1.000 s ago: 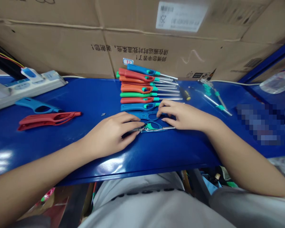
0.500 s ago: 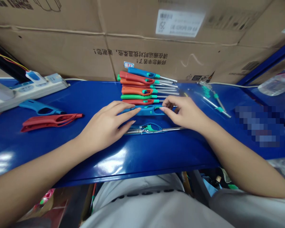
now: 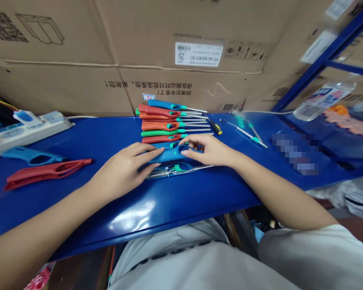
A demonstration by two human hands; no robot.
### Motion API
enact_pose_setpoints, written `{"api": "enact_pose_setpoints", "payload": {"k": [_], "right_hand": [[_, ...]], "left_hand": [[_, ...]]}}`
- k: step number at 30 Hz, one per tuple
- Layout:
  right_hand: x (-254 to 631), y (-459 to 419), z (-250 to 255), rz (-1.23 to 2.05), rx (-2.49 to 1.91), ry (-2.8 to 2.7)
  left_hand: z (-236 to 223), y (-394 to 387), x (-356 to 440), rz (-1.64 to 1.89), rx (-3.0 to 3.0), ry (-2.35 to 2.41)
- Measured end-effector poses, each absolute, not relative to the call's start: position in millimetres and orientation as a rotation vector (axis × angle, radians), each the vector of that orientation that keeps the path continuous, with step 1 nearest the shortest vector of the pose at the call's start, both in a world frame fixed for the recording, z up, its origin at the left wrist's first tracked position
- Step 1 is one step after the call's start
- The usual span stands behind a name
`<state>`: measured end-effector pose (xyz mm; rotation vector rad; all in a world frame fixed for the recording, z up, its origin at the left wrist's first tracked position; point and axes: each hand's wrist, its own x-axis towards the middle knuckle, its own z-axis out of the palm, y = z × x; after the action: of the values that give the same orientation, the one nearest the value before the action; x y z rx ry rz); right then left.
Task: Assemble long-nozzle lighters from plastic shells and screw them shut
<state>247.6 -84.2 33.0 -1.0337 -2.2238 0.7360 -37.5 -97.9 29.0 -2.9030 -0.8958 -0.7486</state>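
Note:
Both of my hands are on a blue lighter casing half (image 3: pixel 168 155), just above the table. My left hand (image 3: pixel 125 171) pinches its left end between thumb and fingers. At the looped trigger end, the fingers of my right hand (image 3: pixel 210 150) are closed on it. Right below it lies an open blue long-nosed lighter (image 3: pixel 178 170), with its green trigger, wires and metal tube showing. Behind the held casing is another blue lighter, partly covered by my hands. Beyond that, several red, orange, green and blue lighters (image 3: pixel 160 126) lie in a row, tubes pointing right.
A red casing (image 3: pixel 46 172) and a blue casing (image 3: pixel 33 156) lie at left by a white power strip (image 3: pixel 28 133). A yellow-black screwdriver (image 3: pixel 217 128) and loose tubes with green parts (image 3: pixel 255 139) are at right. Cardboard boxes (image 3: pixel 157 36) stand behind.
The blue casing half has come up toward me, off the blue lighter behind it, and now hangs nearer the open lighter. My view has swung to the right.

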Motion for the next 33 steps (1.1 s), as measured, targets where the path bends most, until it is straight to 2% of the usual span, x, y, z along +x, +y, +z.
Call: {"api": "enact_pose_setpoints", "payload": {"k": [2,11,24,33], "right_hand": [[250.3,-84.2,34.2,0.629,-0.959,-2.343],[249.9,-81.6,30.1,0.509,-0.784,-2.403],[244.3,-89.7,33.4,0.585,-0.79,-2.486],[240.8,-94.3,28.3,0.345,-0.761,-2.558]], "left_hand": [[30.8,-99.3,-36.4,-0.734,-2.91,-0.903],[38.6,-104.9,-36.0,-0.631,-2.998,-0.97],[35.8,-103.3,-36.7,-0.568,-3.153,-0.977],[37.3,-102.5,-40.2,-0.374,-3.159,-0.906]]}}
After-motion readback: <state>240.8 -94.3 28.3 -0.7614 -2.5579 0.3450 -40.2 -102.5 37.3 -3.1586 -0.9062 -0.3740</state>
